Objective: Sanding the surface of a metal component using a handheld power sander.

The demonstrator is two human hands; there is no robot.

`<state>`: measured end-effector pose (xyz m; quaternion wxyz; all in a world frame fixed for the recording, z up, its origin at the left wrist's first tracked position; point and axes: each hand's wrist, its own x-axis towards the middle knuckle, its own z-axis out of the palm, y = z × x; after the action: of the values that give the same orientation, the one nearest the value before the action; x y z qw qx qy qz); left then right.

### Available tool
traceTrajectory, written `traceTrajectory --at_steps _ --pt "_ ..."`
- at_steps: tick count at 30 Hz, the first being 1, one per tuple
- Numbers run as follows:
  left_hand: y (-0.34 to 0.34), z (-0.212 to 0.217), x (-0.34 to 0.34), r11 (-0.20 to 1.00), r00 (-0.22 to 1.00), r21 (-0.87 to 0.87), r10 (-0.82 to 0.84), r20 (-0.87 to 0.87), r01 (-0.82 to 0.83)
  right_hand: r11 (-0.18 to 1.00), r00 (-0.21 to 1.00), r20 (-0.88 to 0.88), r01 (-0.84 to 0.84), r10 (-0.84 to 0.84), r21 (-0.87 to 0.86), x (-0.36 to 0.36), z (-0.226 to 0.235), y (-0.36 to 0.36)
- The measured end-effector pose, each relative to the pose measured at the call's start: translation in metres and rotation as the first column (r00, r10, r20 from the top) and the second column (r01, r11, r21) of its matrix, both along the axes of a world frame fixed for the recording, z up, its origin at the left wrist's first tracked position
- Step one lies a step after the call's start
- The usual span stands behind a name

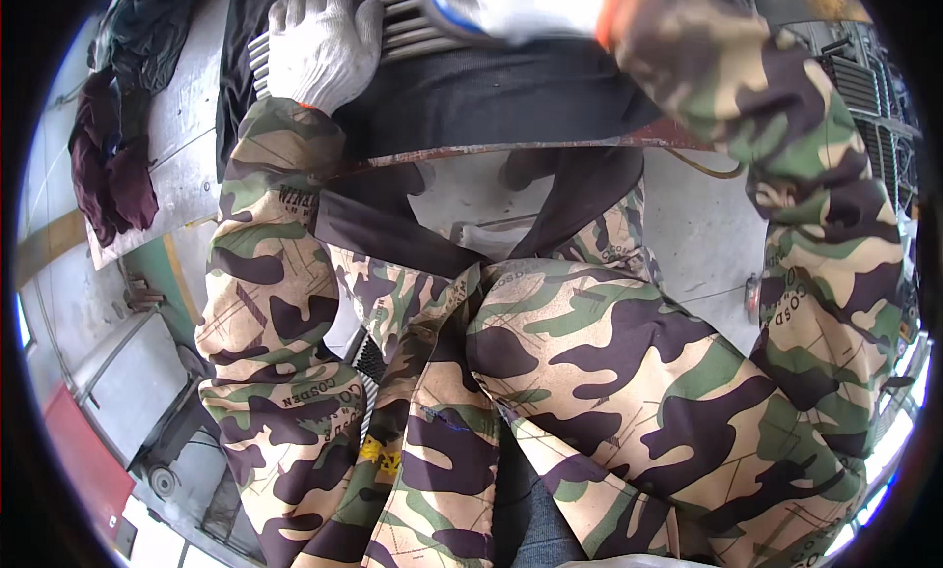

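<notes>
My left hand (319, 43), in a white knit glove, lies flat with its fingers stretched out over a row of grey metal rods (403, 16). The rods lie side by side on a black cloth (471, 92) spread over the work surface. My right hand (550, 6), also in a white glove with an orange cuff, is at the upper edge, over the right part of the rods. Motion smears it, and its fingers cannot be made out. A blue curved edge (454, 13) shows at its left side; I cannot tell what it belongs to.
Dark and maroon cloths (113, 165) hang over a pale panel at the left. Many dark rods (869, 92) are stacked on the far right. The work surface's worn reddish edge (491, 152) runs just before my body. A red panel (86, 460) stands lower left.
</notes>
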<state>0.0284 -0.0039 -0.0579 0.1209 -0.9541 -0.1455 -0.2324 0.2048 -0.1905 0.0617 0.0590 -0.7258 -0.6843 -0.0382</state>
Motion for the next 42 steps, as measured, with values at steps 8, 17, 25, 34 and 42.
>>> traceTrajectory --at_steps 8,17,25,34,42 --pt "-0.004 -0.009 0.016 1.0 1.0 -0.008 -0.02 -0.025 0.019 0.991 0.997 0.068 0.018 -0.028 0.136 0.018 -0.008 0.015" --pt "0.005 0.01 0.008 0.989 0.981 0.126 -0.054 -0.188 0.078 0.996 0.994 0.087 0.058 -0.063 0.062 0.023 0.002 0.01" --pt "-0.009 -0.006 0.035 0.998 0.999 -0.049 -0.035 0.029 0.036 0.983 0.988 0.14 -0.081 0.057 0.166 0.038 -0.013 -0.043" --pt "-0.007 -0.006 0.044 0.996 0.994 0.058 -0.064 -0.086 0.069 0.992 0.988 0.147 -0.062 0.046 0.107 0.054 -0.012 -0.063" --pt "0.004 0.002 0.028 0.998 1.0 -0.052 -0.02 -0.017 0.019 0.983 0.985 0.138 -0.124 0.105 0.133 0.052 -0.009 -0.066"
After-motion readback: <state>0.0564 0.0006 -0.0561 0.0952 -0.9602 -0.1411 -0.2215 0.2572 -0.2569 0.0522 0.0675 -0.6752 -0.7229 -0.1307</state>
